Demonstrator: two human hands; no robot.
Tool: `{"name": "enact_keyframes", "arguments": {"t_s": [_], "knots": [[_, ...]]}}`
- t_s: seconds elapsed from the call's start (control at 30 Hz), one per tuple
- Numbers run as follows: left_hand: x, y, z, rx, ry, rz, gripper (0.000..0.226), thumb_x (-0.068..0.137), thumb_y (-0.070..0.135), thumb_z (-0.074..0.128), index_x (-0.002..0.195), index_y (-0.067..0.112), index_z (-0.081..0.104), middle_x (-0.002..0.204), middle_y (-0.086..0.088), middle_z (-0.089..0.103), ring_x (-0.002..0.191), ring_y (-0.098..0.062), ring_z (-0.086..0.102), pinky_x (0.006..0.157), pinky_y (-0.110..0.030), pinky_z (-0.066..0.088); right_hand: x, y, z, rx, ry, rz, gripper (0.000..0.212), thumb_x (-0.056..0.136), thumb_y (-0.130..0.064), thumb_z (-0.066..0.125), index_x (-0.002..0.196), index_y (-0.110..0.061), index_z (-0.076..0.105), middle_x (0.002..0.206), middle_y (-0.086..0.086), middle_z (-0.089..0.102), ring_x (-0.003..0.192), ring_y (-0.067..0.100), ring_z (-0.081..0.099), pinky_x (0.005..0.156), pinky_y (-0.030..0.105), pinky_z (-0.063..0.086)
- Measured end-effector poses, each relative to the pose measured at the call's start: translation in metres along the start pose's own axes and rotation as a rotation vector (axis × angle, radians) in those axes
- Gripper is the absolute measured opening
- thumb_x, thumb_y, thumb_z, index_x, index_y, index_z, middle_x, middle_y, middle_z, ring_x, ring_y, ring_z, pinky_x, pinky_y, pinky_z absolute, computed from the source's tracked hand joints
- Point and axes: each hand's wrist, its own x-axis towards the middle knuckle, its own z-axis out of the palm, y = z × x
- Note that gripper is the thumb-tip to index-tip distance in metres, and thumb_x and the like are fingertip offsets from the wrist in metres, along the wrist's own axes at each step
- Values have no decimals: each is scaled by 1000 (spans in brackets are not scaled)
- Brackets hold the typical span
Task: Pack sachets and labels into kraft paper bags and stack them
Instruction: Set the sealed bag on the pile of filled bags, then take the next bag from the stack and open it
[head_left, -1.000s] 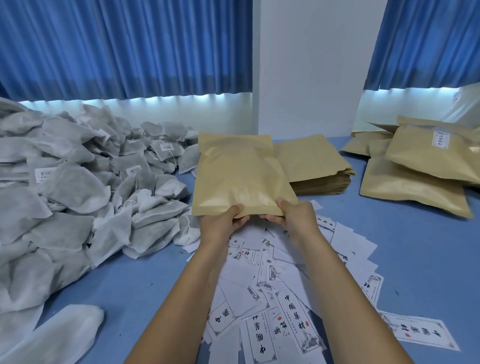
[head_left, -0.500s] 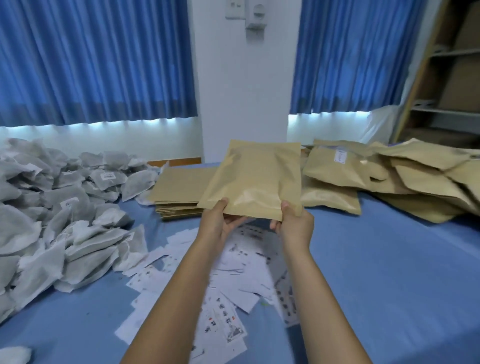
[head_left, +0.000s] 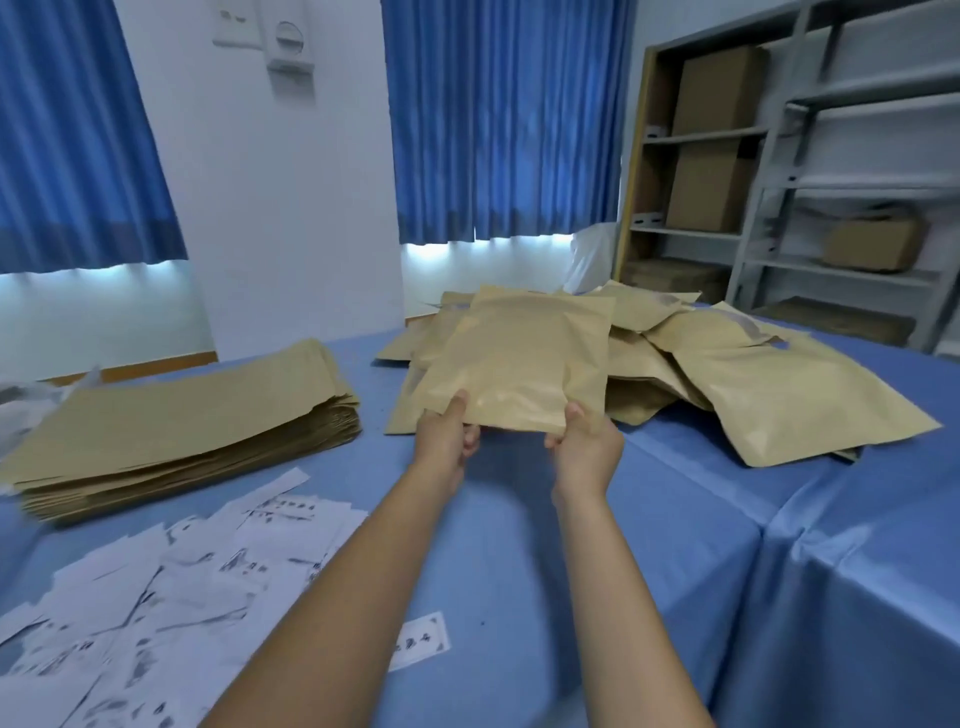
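Nearest the camera, printed labels (head_left: 156, 597) lie scattered loosely over the blue-covered table (head_left: 649, 571) at the lower left, with one stray label (head_left: 421, 642) lying apart from the rest (the print is too blurred to read). The left hand (head_left: 447, 436) and the right hand (head_left: 584, 449) each pinch the near edge of a filled kraft bag (head_left: 519, 358), thumbs on top and fingers curled beneath, holding it raised above the table. To the left lies a flat stack of empty kraft bags (head_left: 182, 421). Behind and to the right of the held bag, a loose pile of filled bags (head_left: 779, 395) sprawls on the table. Farther back hang blue curtains (head_left: 498, 119), and metal shelves (head_left: 701, 136) at the right carry cardboard boxes (head_left: 717, 88).
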Motion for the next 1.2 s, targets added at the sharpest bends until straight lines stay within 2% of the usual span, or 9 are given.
{"name": "enact_keyframes", "arguments": {"t_s": [0.07, 0.17, 0.23, 0.4, 0.5, 0.6, 0.77, 1.03, 1.2], "knots": [[23, 23, 22, -147, -58, 11, 9, 99, 8, 46, 108, 9, 47, 78, -8, 59, 51, -8, 57, 42, -14, 44, 32, -17, 18, 196, -105, 67, 15, 93, 4, 50, 91, -5, 63, 75, 4, 65, 50, 10, 60, 47, 21, 49], [46, 54, 38, -273, -313, -57, 47, 97, -4, 43, 133, 23, 28, 127, -21, 53, 106, -30, 63, 84, -32, 55, 69, -31, 44, 386, -321, 197, 40, 91, 13, 49, 131, 6, 46, 115, 15, 61, 96, 19, 64, 83, 21, 54], [50, 53, 36, 151, -298, -12, 42, 95, -1, 48, 130, 19, 35, 115, -14, 58, 97, -29, 65, 84, -33, 56, 76, -27, 56, 330, -382, 299, 57, 91, 14, 49, 144, 6, 27, 136, 23, 49, 115, 23, 56, 98, 24, 45], [72, 37, -40, 1545, 337, 559, 46, 88, 19, 55, 132, 11, 46, 125, -14, 53, 115, -30, 48, 94, -37, 39, 70, 10, 68, 350, -459, 415, 47, 92, 18, 40, 138, 12, 34, 144, 25, 39, 124, 34, 52, 106, 33, 41], [74, 50, -108, 2124, 534, 211, 80, 90, 50, 52, 148, 10, 15, 145, -25, 32, 136, -36, 26, 109, -43, 27, 53, 31, 73, 324, -467, 452, 39, 93, 17, 40, 132, 15, 39, 138, 29, 44, 122, 38, 53, 101, 34, 44], [69, 50, -160, 2106, 497, 58, 76, 94, 40, 52, 148, 5, 11, 138, -16, 44, 128, -28, 42, 100, -35, 37, 30, 48, 82, 255, -490, 466, 34, 94, 16, 40, 127, 16, 42, 133, 31, 48, 119, 39, 55, 97, 33, 45], [30, 59, -193, 2152, 435, 328, 28, 90, 5, 49, 113, 17, 58, 101, 0, 66, 94, -21, 62, 75, -26, 41, -21, 68, 110, 238, -576, 524, 26, 94, 12, 41, 119, 11, 46, 130, 31, 51, 116, 39, 57, 93, 32, 47], [-46, 87, -262, 1539, 121, 1020, 48, 63, -18, 44, 95, 0, 75, 95, -14, 72, 91, -29, 67, 79, -32, 53, -126, 85, 179, 307, -794, 640, 31, 101, -19, 46, 124, 1, 52, 125, 24, 59, 114, 33, 59, 99, 40, 48], [-68, 97, -322, 1501, 202, 902, 59, 60, -36, 53, 105, -1, 71, 110, -17, 68, 102, -34, 65, 88, -46, 51, -176, 88, 209, 337, -817, 697, 24, 100, -21, 48, 118, -7, 56, 109, 17, 68, 94, 27, 68, 76, 36, 58]]}}
